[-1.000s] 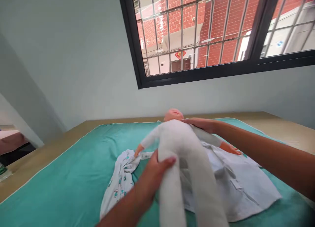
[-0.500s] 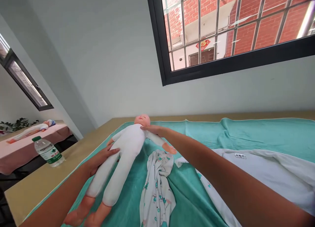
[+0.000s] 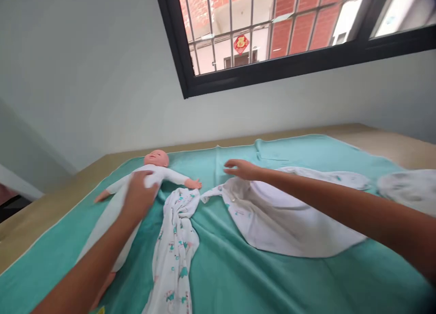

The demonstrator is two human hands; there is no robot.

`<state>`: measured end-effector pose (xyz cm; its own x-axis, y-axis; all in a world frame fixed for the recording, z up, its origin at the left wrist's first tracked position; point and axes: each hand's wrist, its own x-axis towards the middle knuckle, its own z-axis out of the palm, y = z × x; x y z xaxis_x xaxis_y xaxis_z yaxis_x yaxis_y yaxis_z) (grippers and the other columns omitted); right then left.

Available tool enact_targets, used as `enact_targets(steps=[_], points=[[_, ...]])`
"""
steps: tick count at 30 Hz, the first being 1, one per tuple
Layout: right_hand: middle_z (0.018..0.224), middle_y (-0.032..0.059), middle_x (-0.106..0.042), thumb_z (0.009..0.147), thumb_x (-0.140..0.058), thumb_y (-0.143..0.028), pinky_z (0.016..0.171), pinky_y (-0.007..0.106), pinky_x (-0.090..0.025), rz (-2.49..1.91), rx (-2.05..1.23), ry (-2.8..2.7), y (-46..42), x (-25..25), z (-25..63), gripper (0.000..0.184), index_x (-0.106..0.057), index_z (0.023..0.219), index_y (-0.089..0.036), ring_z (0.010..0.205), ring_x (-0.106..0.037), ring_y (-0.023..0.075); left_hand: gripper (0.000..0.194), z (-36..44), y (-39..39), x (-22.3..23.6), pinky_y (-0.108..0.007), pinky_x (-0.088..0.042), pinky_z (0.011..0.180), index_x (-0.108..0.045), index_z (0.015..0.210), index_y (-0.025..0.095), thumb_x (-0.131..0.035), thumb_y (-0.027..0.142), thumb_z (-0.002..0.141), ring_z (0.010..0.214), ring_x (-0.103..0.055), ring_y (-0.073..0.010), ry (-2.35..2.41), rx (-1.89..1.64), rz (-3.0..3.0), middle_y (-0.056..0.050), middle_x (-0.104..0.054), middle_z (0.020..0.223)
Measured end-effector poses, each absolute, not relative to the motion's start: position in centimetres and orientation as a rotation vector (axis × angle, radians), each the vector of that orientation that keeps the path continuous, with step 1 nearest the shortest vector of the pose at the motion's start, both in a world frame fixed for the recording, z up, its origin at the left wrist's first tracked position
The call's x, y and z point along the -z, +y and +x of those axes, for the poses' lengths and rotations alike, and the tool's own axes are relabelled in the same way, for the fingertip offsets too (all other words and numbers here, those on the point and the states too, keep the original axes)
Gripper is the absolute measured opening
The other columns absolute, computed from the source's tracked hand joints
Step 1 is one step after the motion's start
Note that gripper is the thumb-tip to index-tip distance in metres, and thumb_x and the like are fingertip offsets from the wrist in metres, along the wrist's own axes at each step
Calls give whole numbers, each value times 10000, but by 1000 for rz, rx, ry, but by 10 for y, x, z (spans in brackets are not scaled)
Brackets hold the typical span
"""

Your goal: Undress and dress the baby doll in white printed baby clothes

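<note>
While both my hands reach out over a tan worktop (image 3: 381, 133) covered by a smooth green cloth (image 3: 235, 282), a baby doll with a white fabric body and pink head (image 3: 108, 214) lies face up along the left side, its head near the far left corner.

My left hand (image 3: 139, 191), blurred, is in front of the doll's torso, thumb and fingers parted, gripping nothing that I can see; whether it touches the doll, I cannot tell. My right hand (image 3: 242, 169) is at the far left end of a spread white garment with small green prints (image 3: 289, 225), fingers loosely extended and slightly apart, closed on nothing; contact is unclear.

Between them, a long, crumpled white cloth with green and pink prints (image 3: 176, 250) runs from beside the doll's outstretched hand toward the near edge. A white bundle (image 3: 408, 191) sits toward the right edge, partly cut off.

I judge the main risk to be snagging: a low sweep of my left hand could nudge the doll toward the left edge, and a hasty pinch by my right could catch the green cloth too, rumpling everything on it.
</note>
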<state>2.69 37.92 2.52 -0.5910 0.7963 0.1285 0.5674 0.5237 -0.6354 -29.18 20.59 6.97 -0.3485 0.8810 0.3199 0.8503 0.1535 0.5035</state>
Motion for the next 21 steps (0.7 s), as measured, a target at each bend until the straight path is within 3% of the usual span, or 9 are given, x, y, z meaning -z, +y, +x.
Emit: enact_targets(steps=[3, 5, 8, 11, 13, 16, 18, 21], points=[[1277, 133, -574, 900, -510, -421, 955, 358, -411, -1579, -255, -2291, 354, -23, 161, 397, -581, 1212, -185, 1175, -524, 265, 569, -173, 242, -52, -382, -385, 1038, -566, 1247, 185, -553, 508, 778, 1217, -524, -286, 2003, -467, 2038, -124, -579, 1312], [1208, 178, -589, 871, -541, -464, 890, 398, -430, -1874, -59, -2220, 332, -20, 225, 416, -610, 1138, -153, 1136, -535, 316, 592, -107, 261, -40, -455, -381, 1016, -632, 1122, 144, -693, 513, 663, 1226, -497, -362, 1953, -391, 2079, -189, -589, 1270], [1049, 172, -634, 888, -522, -407, 821, 382, -436, -2012, -24, -2147, 301, -18, 273, 313, -642, 1006, -143, 1004, -594, 298, 394, -52, 280, -37, -604, -361, 941, -656, 931, 91, -693, 399, 689, 1187, -491, -468, 2058, -404, 1994, -284, -600, 1184], [1083, 121, -630, 918, -476, -324, 887, 359, -406, -1853, -28, -2143, 277, -31, 270, 224, -641, 980, -185, 1053, -568, 254, 215, -34, 280, -62, -548, -412, 903, -638, 869, 121, -624, 299, 749, 1094, -576, -404, 2088, -495, 1913, -218, -669, 1046], [1144, 90, -609, 916, -487, -363, 924, 356, -398, -1541, -225, -2045, 262, -51, 244, 230, -627, 1009, -206, 1106, -532, 245, 261, -29, 263, -88, -433, -451, 897, -616, 972, 148, -516, 350, 841, 1064, -606, -309, 2053, -638, 1917, -153, -673, 1067], [1063, 45, -636, 944, -382, -500, 824, 342, -469, -913, -926, -1695, 233, -85, 175, 374, -547, 1162, -243, 978, -591, 217, 478, -22, 217, -121, -298, -489, 823, -475, 1254, 183, -286, 490, 939, 1006, -628, -202, 1781, -999, 1871, -98, -646, 1158], [975, 20, -657, 937, -340, -569, 751, 337, -494, -591, -1353, -1526, 209, -101, 117, 432, -497, 1213, -276, 900, -620, 214, 563, -25, 183, -135, -287, -496, 793, -427, 1314, 185, -330, 565, 910, 962, -637, -199, 1542, -1253, 1733, -94, -649, 1141], [995, -22, -674, 934, -335, -587, 765, 336, -510, -385, -1774, -1409, 176, -107, 37, 417, -468, 1240, -336, 986, -621, 219, 519, -57, 143, -146, -326, -491, 809, -535, 1187, 163, -552, 513, 804, 943, -633, -246, 1674, -1413, 1619, -103, -663, 1074]])
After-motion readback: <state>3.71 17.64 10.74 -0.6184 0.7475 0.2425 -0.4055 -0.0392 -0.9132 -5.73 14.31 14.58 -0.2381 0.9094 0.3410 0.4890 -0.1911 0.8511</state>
